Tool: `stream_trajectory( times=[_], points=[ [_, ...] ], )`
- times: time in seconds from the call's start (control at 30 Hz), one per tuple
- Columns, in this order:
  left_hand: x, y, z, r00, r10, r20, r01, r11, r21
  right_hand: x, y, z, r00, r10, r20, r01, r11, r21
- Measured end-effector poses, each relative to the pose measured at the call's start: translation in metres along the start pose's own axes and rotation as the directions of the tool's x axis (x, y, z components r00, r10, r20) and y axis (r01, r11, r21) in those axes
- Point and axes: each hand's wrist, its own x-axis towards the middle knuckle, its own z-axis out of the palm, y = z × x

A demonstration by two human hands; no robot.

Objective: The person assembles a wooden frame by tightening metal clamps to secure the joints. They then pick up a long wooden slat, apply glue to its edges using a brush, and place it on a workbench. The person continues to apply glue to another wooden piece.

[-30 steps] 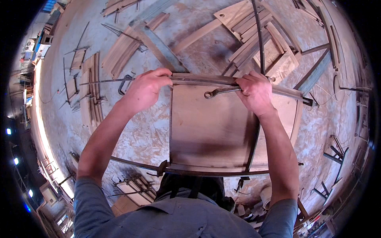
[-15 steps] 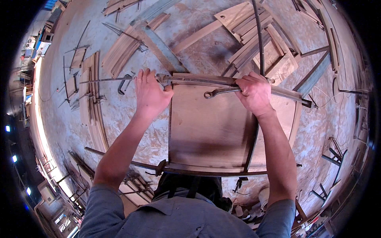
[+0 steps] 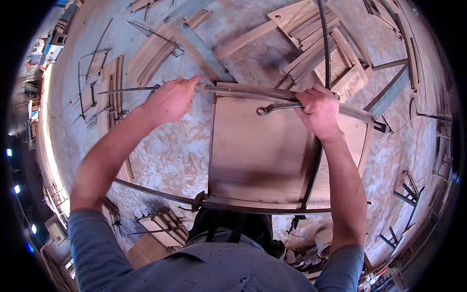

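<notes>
A pale wooden panel frame (image 3: 262,151) lies in front of me. A long bar clamp (image 3: 253,92) runs along its far edge, and another bar clamp (image 3: 253,209) along its near edge. At the left end of the far clamp, my left hand (image 3: 171,100) is closed around the clamp's end part; its fingers hide what they grip. My right hand (image 3: 318,113) is wrapped around a dark ring spanner (image 3: 275,108), whose ring end points left, and it rests against the far clamp bar. A third dark bar (image 3: 325,44) crosses the panel under my right wrist.
Beyond the panel lie stacked boards (image 3: 316,39) and a blue-grey beam (image 3: 206,51). More clamped planks (image 3: 111,87) stand at the left. A blue-grey support (image 3: 389,92) is at the right. A white bucket (image 3: 323,242) stands near my right elbow.
My left hand has closed at the far clamp's end and turned, with its elbow swung out to the left. My right hand keeps the spanner; the view has shifted slightly.
</notes>
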Motion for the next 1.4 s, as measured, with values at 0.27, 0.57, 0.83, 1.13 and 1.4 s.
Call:
stream_trajectory(
  times=[0.27,0.57,0.83,1.13,1.4],
  points=[
    [0.005,-0.012,-0.004,0.995,0.006,0.103,-0.008,1.0,0.018,0.0,0.0,-0.001,0.999,-0.034,-0.018,0.035,0.999,0.041],
    [-0.017,-0.02,-0.009,0.981,0.159,-0.112,-0.153,0.986,0.062,0.004,-0.002,-0.004,0.999,-0.028,0.022,0.029,1.0,-0.011],
    [-0.015,-0.07,-0.004,0.994,0.107,-0.017,-0.106,0.994,0.025,0.014,-0.015,-0.024,0.995,-0.078,0.06,0.082,0.995,-0.055],
    [-0.017,-0.075,0.012,0.997,0.051,-0.063,-0.052,0.998,-0.018,0.03,-0.137,-0.007,0.822,0.05,0.567,-0.301,0.884,0.358],
    [-0.02,-0.075,0.017,0.984,0.074,-0.16,-0.088,0.992,-0.085,0.049,-0.165,0.03,0.804,0.121,0.582,-0.377,0.861,0.341]
  ],
)
